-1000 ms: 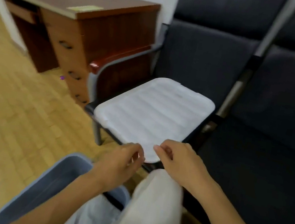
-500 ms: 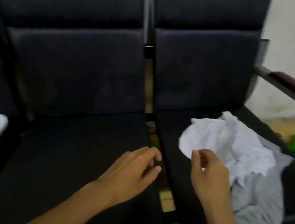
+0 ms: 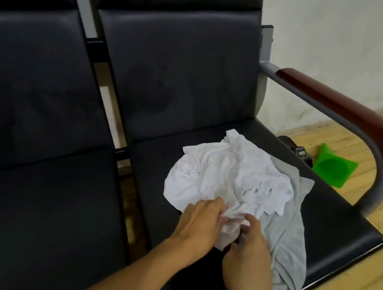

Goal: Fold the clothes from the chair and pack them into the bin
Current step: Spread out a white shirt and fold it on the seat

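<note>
A crumpled white garment [image 3: 225,176] lies on the black seat of the right-hand chair [image 3: 340,222]. Under it a grey garment [image 3: 293,244] spreads toward the seat's front edge and hangs over it. My left hand [image 3: 199,225] and my right hand [image 3: 248,252] are side by side at the near edge of the white garment. Each one pinches a bunch of its white cloth between curled fingers. The bin is out of view.
A second black seat [image 3: 33,206] adjoins on the left. The chair's right armrest [image 3: 344,113] is grey metal with a dark red wooden top. A green cone [image 3: 332,167] and a small black object [image 3: 299,151] lie on the wooden floor beyond it.
My view swung right from the bin and the white lid to the chair with the clothes. Both hands reached forward, empty before, and now grip the white garment's near edge.
</note>
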